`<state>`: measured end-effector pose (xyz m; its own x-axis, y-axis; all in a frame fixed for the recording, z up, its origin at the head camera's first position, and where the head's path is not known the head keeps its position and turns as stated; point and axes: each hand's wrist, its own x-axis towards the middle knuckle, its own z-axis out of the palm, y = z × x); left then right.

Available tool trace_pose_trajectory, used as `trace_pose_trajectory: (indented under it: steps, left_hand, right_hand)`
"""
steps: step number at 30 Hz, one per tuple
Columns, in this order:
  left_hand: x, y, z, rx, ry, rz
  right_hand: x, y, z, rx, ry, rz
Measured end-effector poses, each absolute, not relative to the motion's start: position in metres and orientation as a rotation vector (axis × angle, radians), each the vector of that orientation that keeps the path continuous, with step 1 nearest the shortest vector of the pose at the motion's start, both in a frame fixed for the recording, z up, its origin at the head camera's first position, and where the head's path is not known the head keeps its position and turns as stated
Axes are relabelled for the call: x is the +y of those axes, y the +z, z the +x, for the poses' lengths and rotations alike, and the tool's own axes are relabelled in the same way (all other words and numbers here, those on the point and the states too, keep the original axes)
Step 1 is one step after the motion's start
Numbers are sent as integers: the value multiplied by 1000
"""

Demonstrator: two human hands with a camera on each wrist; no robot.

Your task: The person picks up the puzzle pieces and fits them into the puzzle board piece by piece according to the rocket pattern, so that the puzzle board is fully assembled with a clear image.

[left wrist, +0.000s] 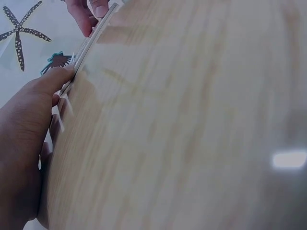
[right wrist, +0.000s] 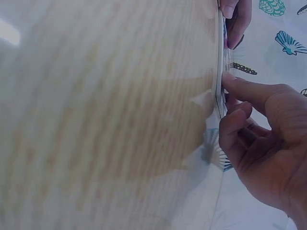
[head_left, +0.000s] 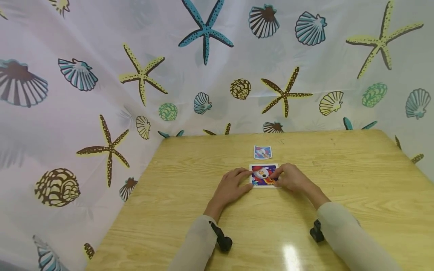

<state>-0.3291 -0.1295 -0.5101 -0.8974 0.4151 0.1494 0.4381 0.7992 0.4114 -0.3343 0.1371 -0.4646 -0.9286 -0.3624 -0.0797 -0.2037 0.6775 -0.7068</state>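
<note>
A square picture board [head_left: 264,166] with a white border lies flat on the table. Its glossy print shows a white-and-red cartoon figure on dark purple, with orange flames near the right side. Against its left edge my left hand [head_left: 231,186] rests with fairly straight fingers and thumb. My right hand [head_left: 291,177] holds the right edge, fingers bent and fingertips over the flames. From the right wrist view, the board's pale edge [right wrist: 219,62] appears side-on, with the right thumb laid on it and the other fingers curled beside it. The right fingers partly hide the print.
A smaller picture card [head_left: 263,152] with a similar print lies just behind the board. Wood-grain table [head_left: 190,162] surrounds both. A white curtain [head_left: 230,113] with starfish and shells hangs behind and along the left. Black wrist mounts [head_left: 223,241] sit on both sleeves.
</note>
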Motion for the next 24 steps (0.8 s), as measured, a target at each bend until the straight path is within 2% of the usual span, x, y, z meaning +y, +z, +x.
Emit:
trace_pose_trajectory:
  steps: [8,24]
  left_hand:
    - [-131,-510,-328,-2922,-725,-689]
    - [-130,-511,-334,-2936,-726,-711]
  right_hand:
    - [133,-458,-332,2618,-1178,-340]
    - [123,-455,-308,2949,-778,-509]
